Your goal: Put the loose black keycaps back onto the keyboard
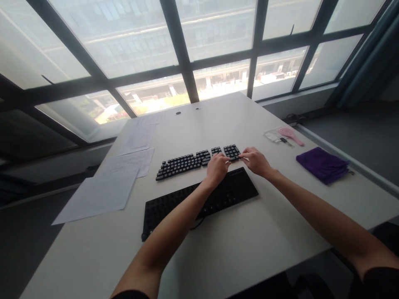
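Both hands (237,162) on keycaps (199,160) (beyond keyboard base (230,191))

Both bare forearms stretch forward, converging. The left hand (217,167) lies palm down with fingers curled. Just beside it, the right hand (256,160) points its fingertips leftward.

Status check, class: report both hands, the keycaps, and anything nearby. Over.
Left hand and right hand on laid-out keycaps. Bare keyboard beneath wrists. Papers left, purple cloth right.
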`<state>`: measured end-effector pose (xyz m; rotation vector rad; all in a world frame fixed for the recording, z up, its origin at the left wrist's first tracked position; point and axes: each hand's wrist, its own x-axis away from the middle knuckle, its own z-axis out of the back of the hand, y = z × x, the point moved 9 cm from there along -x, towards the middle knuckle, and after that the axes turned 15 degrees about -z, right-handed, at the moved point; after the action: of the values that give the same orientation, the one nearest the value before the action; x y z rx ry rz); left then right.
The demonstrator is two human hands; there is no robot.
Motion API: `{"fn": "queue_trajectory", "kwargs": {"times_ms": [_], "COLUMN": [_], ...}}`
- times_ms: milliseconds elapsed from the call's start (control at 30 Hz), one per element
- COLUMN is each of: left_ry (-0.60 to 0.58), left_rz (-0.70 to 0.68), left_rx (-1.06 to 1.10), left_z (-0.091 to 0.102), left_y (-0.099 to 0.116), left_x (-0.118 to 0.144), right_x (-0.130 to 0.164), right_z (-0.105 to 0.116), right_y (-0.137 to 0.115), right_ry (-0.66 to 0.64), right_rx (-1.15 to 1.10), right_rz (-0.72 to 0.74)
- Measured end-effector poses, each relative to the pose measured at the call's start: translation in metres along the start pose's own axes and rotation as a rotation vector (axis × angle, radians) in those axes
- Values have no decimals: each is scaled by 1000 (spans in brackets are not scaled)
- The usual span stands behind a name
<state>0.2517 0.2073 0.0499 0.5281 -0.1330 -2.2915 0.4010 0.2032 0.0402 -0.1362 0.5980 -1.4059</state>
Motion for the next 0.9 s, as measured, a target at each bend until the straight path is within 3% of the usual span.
{"fn": "queue_trajectory", "kwargs": {"times_ms": [233, 500, 633, 733, 800, 900], "left_ry": [-61, -91, -67, 29, 105, 136], "left_rz": [-6, -57, -39, -9, -28, -76], "left_rx": [-86, -39, -12, 91, 225, 382], "left_z": [-28, -34, -24, -4, 9, 16], "left_y": [-11, -8, -6, 3, 18, 45], "left_x": [-26, -21, -18, -4, 14, 47], "right_x": [-17, -18, -20, -11, 8, 48], "right_z": [-25, -29, -25, -4, 12, 23], "right_y": [-2, -3, -6, -6, -5, -3], "right_ry": [-79, -98, -125, -53, -18, -76], "right_rx": [193, 55, 2, -130, -279, -473], "right_rz": [83, 225, 242, 189, 151, 124]}}
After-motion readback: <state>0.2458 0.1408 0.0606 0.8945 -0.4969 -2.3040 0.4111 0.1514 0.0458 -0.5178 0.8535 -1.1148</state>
